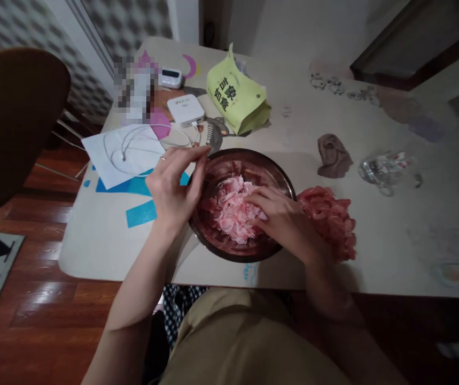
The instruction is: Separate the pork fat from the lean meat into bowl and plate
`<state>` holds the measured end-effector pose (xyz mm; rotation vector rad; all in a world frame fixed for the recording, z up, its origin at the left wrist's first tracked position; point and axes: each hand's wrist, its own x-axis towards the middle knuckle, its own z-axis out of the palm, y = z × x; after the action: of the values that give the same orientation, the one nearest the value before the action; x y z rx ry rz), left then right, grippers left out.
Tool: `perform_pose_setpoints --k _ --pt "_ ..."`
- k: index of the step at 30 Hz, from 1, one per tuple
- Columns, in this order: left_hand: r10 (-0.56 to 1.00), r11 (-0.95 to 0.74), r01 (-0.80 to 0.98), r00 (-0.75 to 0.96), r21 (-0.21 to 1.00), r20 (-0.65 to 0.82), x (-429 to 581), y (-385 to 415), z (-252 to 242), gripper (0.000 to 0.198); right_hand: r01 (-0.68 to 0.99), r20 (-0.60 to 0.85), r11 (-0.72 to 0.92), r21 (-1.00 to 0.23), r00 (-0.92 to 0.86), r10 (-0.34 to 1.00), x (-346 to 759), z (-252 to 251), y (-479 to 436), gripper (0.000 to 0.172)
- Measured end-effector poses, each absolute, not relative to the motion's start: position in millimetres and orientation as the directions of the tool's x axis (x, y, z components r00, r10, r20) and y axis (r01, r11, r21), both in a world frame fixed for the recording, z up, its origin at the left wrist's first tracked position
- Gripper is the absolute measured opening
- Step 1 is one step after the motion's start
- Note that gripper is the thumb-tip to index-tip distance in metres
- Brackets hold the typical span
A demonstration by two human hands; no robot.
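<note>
A dark metal bowl stands near the table's front edge, with a heap of thin pale-pink petal-like pieces in it. Over its left rim is my left hand, thumb and fingertips brought together in a pinch; whatever lies between them is too small to make out. My right hand reaches in over the right side, its fingers bent into the pink pieces and closed on some of them. Beside the bowl, partly behind my right wrist, lies a pile of darker red-pink ruffled pieces.
Behind the bowl stands a yellow-green paper bag. A white box-shaped device with a cable, a small white gadget and a white sheet lie left. On the right are a crumpled brown cloth and a clear plastic bundle.
</note>
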<state>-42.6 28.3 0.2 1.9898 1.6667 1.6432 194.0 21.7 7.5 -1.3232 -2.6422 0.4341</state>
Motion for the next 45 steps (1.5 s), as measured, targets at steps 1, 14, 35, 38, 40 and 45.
perform_pose_setpoints --k 1,14,35,38,40,45 --pt "0.747 -0.405 0.65 -0.17 0.643 0.642 -42.7 28.4 -0.2 0.018 0.757 0.007 0.574 -0.312 -0.602 0.798 191.0 4.6 23.8 0.033" --pt "0.749 -0.37 0.642 -0.222 0.672 0.624 -46.5 29.0 -6.5 0.019 0.77 0.163 0.47 -0.431 -0.446 0.88 187.9 3.8 35.4 0.035" --pt "0.749 -0.635 0.546 0.607 0.547 0.264 -38.6 30.0 -2.3 0.023 0.607 0.051 0.628 -0.487 -0.698 0.714 161.8 1.6 -39.3 0.039" --pt "0.67 -0.687 0.497 0.715 0.53 0.2 -40.3 28.4 -4.9 0.02 0.627 0.038 0.573 -0.527 -0.656 0.753 182.7 14.9 -32.9 0.037" --pt "0.673 -0.68 0.512 0.721 0.526 0.168 -41.1 27.5 -6.7 0.019 0.718 0.058 0.503 -0.481 -0.547 0.835 198.3 21.4 -23.7 0.034" --pt "0.708 -0.662 0.579 0.69 0.475 0.146 -38.4 26.4 -5.2 0.008 0.878 0.03 0.417 -0.234 -0.422 0.906 216.7 19.0 0.2 0.02"
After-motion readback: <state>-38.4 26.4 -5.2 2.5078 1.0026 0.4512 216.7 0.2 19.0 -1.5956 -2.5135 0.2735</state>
